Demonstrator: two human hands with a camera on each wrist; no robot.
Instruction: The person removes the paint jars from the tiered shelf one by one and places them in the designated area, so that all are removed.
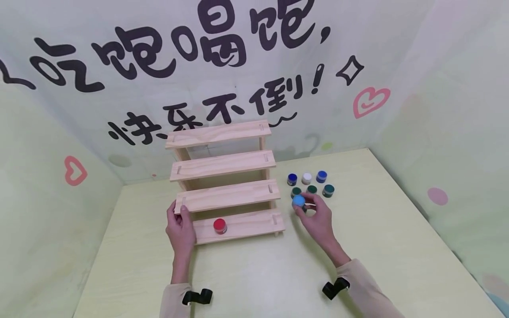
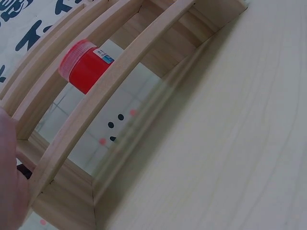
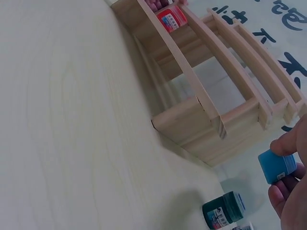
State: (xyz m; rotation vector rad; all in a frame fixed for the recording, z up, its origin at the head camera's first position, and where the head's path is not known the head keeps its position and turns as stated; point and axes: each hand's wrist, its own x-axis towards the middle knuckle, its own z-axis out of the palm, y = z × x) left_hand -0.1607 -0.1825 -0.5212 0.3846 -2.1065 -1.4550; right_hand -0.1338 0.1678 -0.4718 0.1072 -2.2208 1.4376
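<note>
A light blue paint jar (image 1: 298,201) is pinched between the thumb and fingers of my right hand (image 1: 319,220). The right wrist view shows the same blue jar (image 3: 272,166) held off the table, beside the rack's end. My left hand (image 1: 181,232) grips the left end of a tiered wooden rack (image 1: 228,197), thumb on top of the second tier from the bottom. On the lowest tier stands a red paint jar (image 1: 220,226), also visible as a red jar (image 2: 88,69) in the left wrist view.
Right of the rack, more paint jars stand on the table (image 1: 254,278): a dark blue jar (image 1: 292,179), a white jar (image 1: 306,178), a blue jar (image 1: 321,176) and green ones, including a teal jar (image 1: 328,191). A printed wall covering (image 1: 238,84) rises behind.
</note>
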